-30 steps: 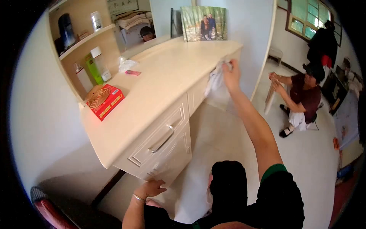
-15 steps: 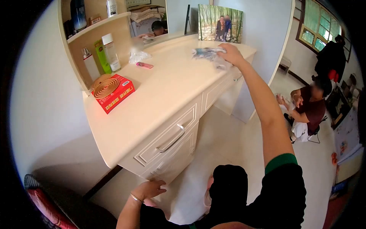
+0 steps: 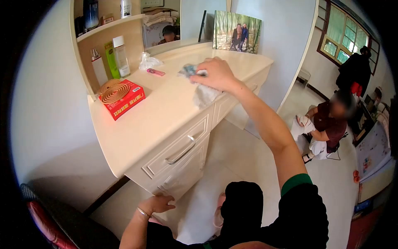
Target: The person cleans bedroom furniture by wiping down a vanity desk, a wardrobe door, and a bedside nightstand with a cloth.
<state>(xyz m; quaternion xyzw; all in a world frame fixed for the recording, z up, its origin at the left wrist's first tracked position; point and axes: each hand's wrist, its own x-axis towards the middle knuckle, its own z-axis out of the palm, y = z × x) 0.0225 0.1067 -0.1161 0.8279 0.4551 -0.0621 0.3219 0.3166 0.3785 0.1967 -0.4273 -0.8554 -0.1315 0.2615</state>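
Observation:
My right hand (image 3: 216, 75) is closed on a crumpled cloth (image 3: 204, 96), greyish white with a blue-patterned part, lying on the cream dressing table (image 3: 153, 106). Part of the cloth hangs toward the table's front edge, and some of it is hidden under my fingers. Low in front of the drawers, my left hand (image 3: 157, 204) hangs with loosely bent fingers apart and nothing in them. It is nearest the lower drawer front (image 3: 182, 174); whether it touches it I cannot tell.
On the tabletop are a red box (image 3: 126, 99) with coils (image 3: 114, 92) on it, a pink item (image 3: 156, 72), a white plastic bag (image 3: 148, 61) and a photo panel (image 3: 237, 33). Bottles (image 3: 121, 58) stand in the left shelf. A seated person (image 3: 329, 122) is at right.
My right hand has moved left and nearer across the tabletop with the cloth. My left hand stays low by the drawers. The person at right has lowered their hands onto white fabric.

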